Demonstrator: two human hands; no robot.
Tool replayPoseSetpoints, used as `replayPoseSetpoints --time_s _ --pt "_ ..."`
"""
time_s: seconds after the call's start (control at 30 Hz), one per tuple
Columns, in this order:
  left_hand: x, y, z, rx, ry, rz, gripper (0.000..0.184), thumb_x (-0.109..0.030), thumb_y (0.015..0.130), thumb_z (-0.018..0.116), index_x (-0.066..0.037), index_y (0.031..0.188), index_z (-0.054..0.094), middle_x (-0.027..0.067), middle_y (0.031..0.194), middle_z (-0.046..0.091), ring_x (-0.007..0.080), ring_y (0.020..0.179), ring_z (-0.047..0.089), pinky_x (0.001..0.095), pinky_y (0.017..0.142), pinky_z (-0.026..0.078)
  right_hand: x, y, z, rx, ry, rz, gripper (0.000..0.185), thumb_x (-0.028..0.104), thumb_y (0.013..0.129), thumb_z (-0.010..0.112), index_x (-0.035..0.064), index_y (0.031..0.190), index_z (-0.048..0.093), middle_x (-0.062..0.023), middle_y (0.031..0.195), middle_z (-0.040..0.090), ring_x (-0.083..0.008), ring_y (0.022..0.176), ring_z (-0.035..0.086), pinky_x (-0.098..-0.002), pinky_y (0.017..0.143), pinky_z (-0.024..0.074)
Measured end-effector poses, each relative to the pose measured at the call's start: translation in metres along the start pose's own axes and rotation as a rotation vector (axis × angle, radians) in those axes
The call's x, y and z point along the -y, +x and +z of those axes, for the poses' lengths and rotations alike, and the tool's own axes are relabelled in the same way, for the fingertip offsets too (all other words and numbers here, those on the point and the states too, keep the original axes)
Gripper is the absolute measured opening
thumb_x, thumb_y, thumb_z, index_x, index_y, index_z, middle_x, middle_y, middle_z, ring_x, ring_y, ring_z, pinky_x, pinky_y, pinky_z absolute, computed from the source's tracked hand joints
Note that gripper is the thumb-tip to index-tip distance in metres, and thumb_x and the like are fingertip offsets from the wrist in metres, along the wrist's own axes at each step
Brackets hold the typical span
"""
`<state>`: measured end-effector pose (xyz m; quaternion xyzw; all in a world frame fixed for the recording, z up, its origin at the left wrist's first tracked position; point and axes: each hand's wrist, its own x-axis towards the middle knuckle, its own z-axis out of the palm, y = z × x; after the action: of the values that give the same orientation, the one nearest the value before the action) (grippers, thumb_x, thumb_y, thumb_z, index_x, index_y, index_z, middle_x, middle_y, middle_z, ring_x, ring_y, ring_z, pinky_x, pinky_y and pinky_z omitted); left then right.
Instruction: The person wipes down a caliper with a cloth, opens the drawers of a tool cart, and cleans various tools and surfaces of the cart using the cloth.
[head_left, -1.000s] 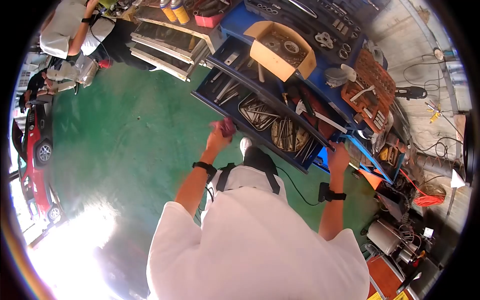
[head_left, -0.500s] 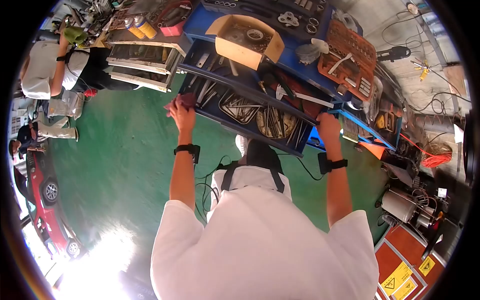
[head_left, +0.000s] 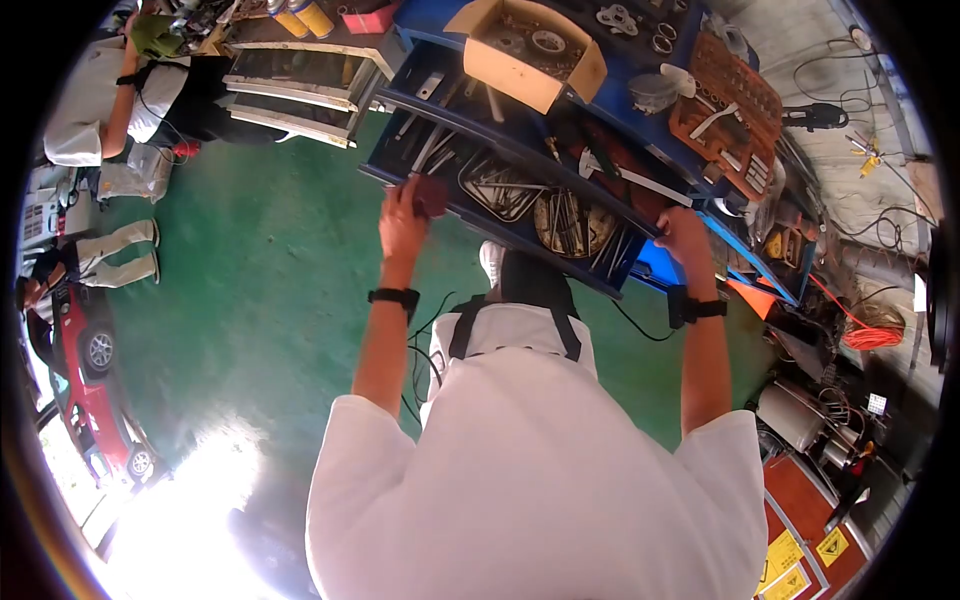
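Note:
My left hand [head_left: 402, 228] is closed on a dark red cloth [head_left: 431, 197], held against the front of the lower open drawer [head_left: 530, 254]. The fingers of my right hand [head_left: 686, 238] curl over the right front corner of the upper open drawer [head_left: 478, 138]. A caliper [head_left: 648, 183] lies toward that drawer's right side. In the lower drawer are a metal tray [head_left: 488, 205] of hex keys and a round tray [head_left: 603, 222] heaped with thin metal tools. Several wrenches lie at its left end.
On the blue cabinet stand a cardboard box [head_left: 512, 78] of metal parts and an orange socket set case [head_left: 690, 128]. A person [head_left: 85, 120] works at the far left, beside other drawers [head_left: 290, 95]. A cable [head_left: 640, 352] trails over the green floor [head_left: 260, 270].
My left hand has slid the cloth rightward along the lower drawer's front, away from its left corner. My right hand stays at the upper drawer's corner. The whole view has shifted slightly.

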<state>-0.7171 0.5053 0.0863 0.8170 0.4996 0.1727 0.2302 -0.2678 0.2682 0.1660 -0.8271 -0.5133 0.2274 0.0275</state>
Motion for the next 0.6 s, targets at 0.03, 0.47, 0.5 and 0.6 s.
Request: replayPoseSetpoints --time_s 0.03,0.47,0.5,0.6 --pt "0.007 0.008 -0.004 -0.078 0.02 -0.009 0.074 0.001 0.069 0.062 -0.017 0.14 0.051 0.0206 0.125 0.056 0.0435 0.109 0.056 0.05 0.095 0.048 0.0 0.001 -0.002 0.009 -0.007 0.0 0.036 0.01 0.05 0.09 0.0068 0.077 0.066 -0.0124 0.084 0.067 -0.0368 0.089 0.065 -0.0472 0.075 0.0527" --pt "0.052 0.049 -0.011 -0.137 0.159 -0.187 0.061 -0.009 0.077 0.063 -0.021 0.136 0.056 0.0189 0.124 0.051 0.0405 0.113 0.055 0.0482 0.101 0.046 0.015 -0.009 -0.007 -0.092 0.016 0.117 0.038 0.012 0.047 0.092 0.003 0.075 0.067 -0.0162 0.078 0.069 -0.0364 0.079 0.068 -0.0444 0.067 0.0528" --pt "0.044 0.042 -0.009 -0.059 0.185 -0.142 0.062 -0.01 0.077 0.065 -0.022 0.138 0.055 0.0206 0.125 0.049 0.0421 0.115 0.052 0.0489 0.102 0.045 0.015 -0.009 -0.01 -0.087 0.06 0.125 0.038 0.012 0.047 0.092 0.0026 0.074 0.067 -0.0159 0.076 0.069 -0.0357 0.078 0.069 -0.0433 0.066 0.0526" --pt "-0.001 0.017 0.004 0.094 0.226 -0.09 0.065 -0.013 0.077 0.069 -0.022 0.139 0.053 0.0226 0.128 0.046 0.0447 0.118 0.049 0.0501 0.102 0.044 0.014 -0.008 -0.014 -0.07 0.111 0.145 0.037 0.013 0.047 0.092 0.0024 0.073 0.067 -0.0152 0.073 0.069 -0.0344 0.075 0.069 -0.0416 0.065 0.052"
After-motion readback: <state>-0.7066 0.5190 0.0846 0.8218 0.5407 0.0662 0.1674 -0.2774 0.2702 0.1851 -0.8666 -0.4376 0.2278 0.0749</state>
